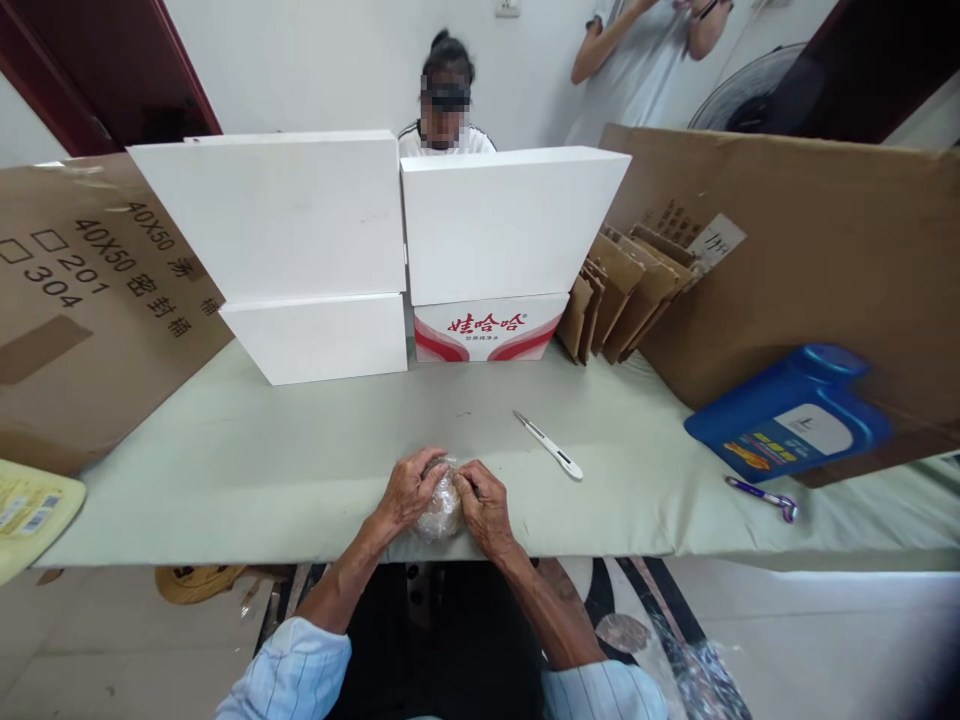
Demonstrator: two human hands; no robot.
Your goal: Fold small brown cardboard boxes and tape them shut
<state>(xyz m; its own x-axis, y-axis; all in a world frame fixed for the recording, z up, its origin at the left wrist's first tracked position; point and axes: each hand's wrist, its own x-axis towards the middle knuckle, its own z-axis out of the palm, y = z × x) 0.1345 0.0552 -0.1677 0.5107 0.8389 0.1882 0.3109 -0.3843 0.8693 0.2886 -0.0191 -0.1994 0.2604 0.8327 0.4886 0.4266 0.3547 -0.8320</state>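
Between my hands, close to the table's front edge, is a roundish bundle in clear plastic wrap [439, 512]; what it contains is hard to make out. My left hand [412, 488] curls over its left side, fingers laid across the top. At its right side my right hand [484, 503] is closed in a pinch on the wrap. A white utility knife [550, 446] with its blade out lies on the cloth to the right, apart from both hands.
White boxes [300, 220] are stacked at the back, beside a red-and-white printed carton [491, 328]. Folded cardboard [622, 290] leans right. A blue bottle [787, 415] and a purple pen-like tool [761, 495] lie right, a yellow container [34, 515] left. Two people are behind.
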